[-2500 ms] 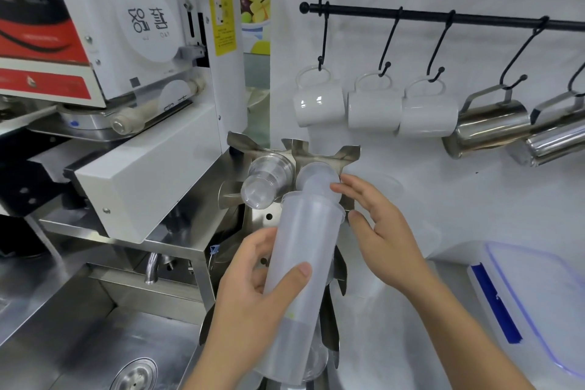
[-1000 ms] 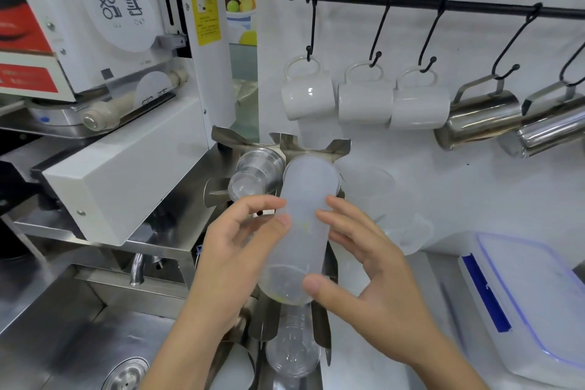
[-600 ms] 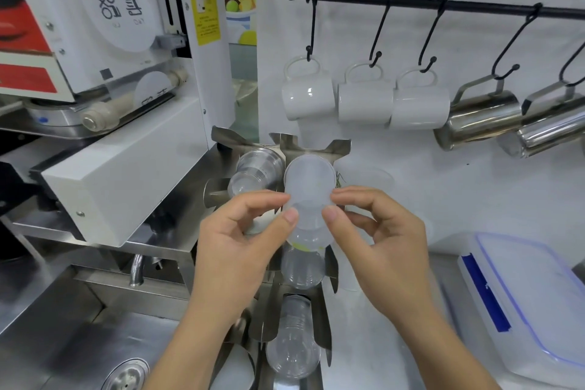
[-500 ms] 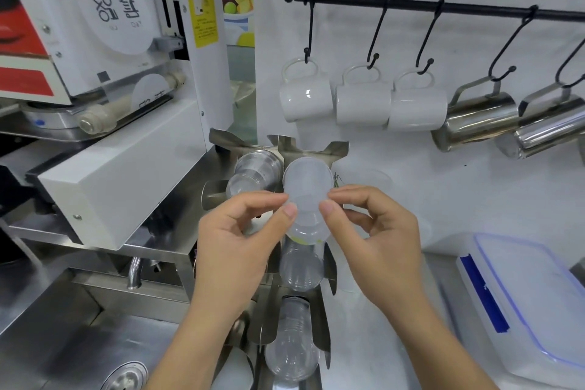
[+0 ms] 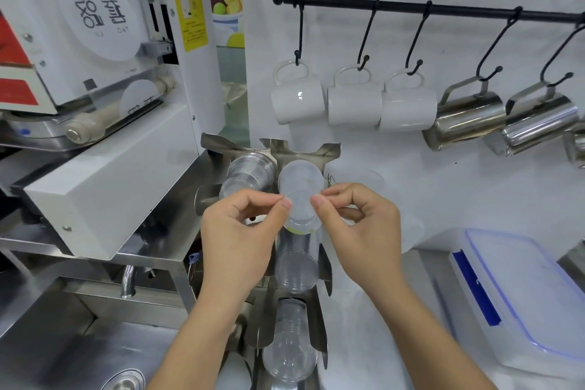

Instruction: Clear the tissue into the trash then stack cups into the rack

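Nearest the viewer, clear cup stacks (image 5: 289, 355) lie in the lower slots of the steel cup rack (image 5: 329, 152), beside the sink (image 5: 79, 355). Above them, the left hand (image 5: 235, 241) and right hand (image 5: 364, 231) flank the frosted cup stack (image 5: 300, 196) seated in the rack's upper right slot; the fingers (image 5: 286, 203) of each hand pinch its sides from opposite directions. Beyond, against the wall, white mugs (image 5: 353, 104) and steel pitchers (image 5: 468, 119) hang from a black rail (image 5: 443, 8).
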{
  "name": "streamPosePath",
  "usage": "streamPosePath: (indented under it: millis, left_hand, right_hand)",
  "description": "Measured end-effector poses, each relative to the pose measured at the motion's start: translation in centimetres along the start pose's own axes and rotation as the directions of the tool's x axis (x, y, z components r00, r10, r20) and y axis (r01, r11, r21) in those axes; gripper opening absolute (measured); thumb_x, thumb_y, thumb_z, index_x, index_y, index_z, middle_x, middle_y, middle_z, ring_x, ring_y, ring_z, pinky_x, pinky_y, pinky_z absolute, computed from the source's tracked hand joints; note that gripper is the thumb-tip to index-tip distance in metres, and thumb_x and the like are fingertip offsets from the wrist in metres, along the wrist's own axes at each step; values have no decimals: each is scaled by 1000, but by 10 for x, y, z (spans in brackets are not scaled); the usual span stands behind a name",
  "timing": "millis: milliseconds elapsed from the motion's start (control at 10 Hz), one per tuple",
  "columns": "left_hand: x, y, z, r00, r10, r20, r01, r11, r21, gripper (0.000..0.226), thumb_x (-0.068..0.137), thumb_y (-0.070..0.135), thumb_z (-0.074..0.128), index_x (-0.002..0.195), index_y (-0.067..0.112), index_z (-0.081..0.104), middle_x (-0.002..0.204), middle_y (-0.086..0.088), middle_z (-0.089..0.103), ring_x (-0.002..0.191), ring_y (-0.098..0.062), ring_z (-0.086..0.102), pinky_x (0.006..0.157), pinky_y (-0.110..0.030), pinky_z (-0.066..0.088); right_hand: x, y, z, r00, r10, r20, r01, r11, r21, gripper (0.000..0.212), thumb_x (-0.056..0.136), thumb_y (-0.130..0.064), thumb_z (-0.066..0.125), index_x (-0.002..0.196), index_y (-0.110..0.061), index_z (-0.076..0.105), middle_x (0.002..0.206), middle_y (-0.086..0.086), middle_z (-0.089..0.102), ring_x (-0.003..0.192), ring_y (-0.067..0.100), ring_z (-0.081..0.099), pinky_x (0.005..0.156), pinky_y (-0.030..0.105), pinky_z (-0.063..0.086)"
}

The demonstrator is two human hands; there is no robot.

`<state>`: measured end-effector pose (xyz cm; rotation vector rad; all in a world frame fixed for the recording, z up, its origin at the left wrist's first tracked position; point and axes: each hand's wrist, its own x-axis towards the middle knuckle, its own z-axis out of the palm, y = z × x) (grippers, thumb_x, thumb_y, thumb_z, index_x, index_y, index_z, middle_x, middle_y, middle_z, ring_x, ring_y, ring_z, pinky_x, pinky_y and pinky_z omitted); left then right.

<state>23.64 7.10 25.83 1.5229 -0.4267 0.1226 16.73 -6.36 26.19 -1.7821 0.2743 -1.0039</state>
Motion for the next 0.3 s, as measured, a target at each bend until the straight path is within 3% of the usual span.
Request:
streamPosePath:
  millis: [200, 300]
  left_hand:
    - [-4, 7, 0, 994, 93, -51, -85, 986, 145, 14, 76, 15, 85, 72, 26, 77, 69, 11, 76, 63, -6, 70, 60, -15, 52]
    - [-8, 14, 3, 975, 212, -67, -190, 952, 241, 15, 75, 15, 85, 68, 24, 75, 68, 8, 72, 62, -11, 66, 58, -15, 49]
  right_hand:
    - [-1, -5, -4, 999, -29, -26, 26, 996, -91, 17, 77, -15, 80, 66, -10, 68, 79, -4, 71, 77, 11, 69, 73, 25, 57]
    - [-5, -11, -12, 996, -68, -61, 61, 991, -123, 22, 75, -18, 81, 63, -18, 63, 81, -8, 70, 82, 9, 68, 75, 22, 55]
